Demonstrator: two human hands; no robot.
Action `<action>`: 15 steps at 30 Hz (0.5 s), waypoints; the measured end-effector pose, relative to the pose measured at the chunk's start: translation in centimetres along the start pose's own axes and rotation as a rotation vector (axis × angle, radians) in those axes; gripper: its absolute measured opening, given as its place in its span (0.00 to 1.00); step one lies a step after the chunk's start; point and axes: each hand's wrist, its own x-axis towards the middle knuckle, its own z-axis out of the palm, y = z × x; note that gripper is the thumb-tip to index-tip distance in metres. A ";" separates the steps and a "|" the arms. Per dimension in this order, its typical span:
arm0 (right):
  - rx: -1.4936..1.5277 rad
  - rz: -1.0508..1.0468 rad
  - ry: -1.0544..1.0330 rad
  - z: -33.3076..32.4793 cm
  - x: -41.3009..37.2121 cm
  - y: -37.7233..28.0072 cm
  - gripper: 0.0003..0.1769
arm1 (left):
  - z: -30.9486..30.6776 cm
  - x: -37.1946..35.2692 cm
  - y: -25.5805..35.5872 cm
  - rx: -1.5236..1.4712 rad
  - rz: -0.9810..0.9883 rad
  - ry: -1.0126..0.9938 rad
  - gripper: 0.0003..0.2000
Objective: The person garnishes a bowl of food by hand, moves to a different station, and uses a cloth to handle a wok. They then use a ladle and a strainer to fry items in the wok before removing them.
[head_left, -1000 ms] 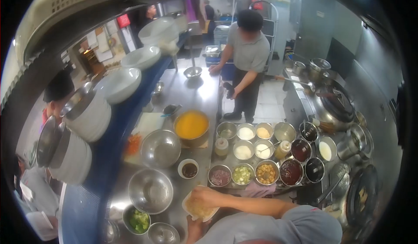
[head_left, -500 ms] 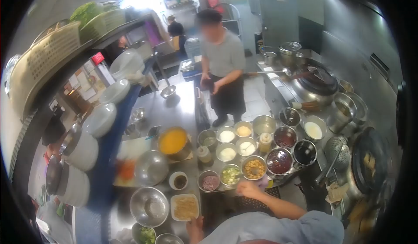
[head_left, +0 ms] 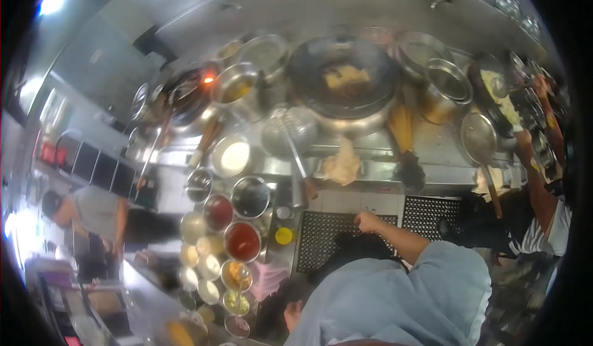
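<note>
My right hand [head_left: 369, 222] is held out over the dark floor mat, its fingers curled in, and no object shows in it. It is nearest to a crumpled beige cloth [head_left: 343, 163] on the stove's front ledge. Low in the view, my left hand [head_left: 293, 315] hangs beside the ingredient counter; it is blurred and its fingers are partly hidden. Close to it are a pink cloth [head_left: 268, 280], a bowl of green pieces [head_left: 236, 303] and a bowl of orange pieces [head_left: 233, 275]. Ahead, a large wok [head_left: 299, 74] holds pale brown food.
A strainer with a long-handled tool [head_left: 290, 137] rests before the wok. Pots of red sauce [head_left: 243, 241] and dark liquid [head_left: 251, 196] stand at left. One co-worker [head_left: 99, 216] stands far left; another's arm [head_left: 540, 179] works at a wok [head_left: 494, 93] on the right.
My view has swung right, from the counter to the stove. My left hand has come away from the white container of food, and my right hand has moved off the ingredient bowls.
</note>
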 end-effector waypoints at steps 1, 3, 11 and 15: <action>-0.024 -0.018 0.074 -0.2 -0.3 2.0 0.14 | 1.6 0.1 2.0 -0.213 0.033 -0.049 0.13; -0.089 -0.062 0.215 -0.8 -1.1 5.7 0.13 | 3.4 1.2 5.8 0.398 0.057 -0.239 0.18; -0.799 0.000 0.146 1.0 -8.9 19.2 0.11 | 9.4 9.1 9.2 1.450 -0.185 -0.778 0.22; -0.046 0.404 0.364 5.1 -13.9 21.0 0.12 | 15.4 16.6 3.8 1.503 -0.198 -0.836 0.23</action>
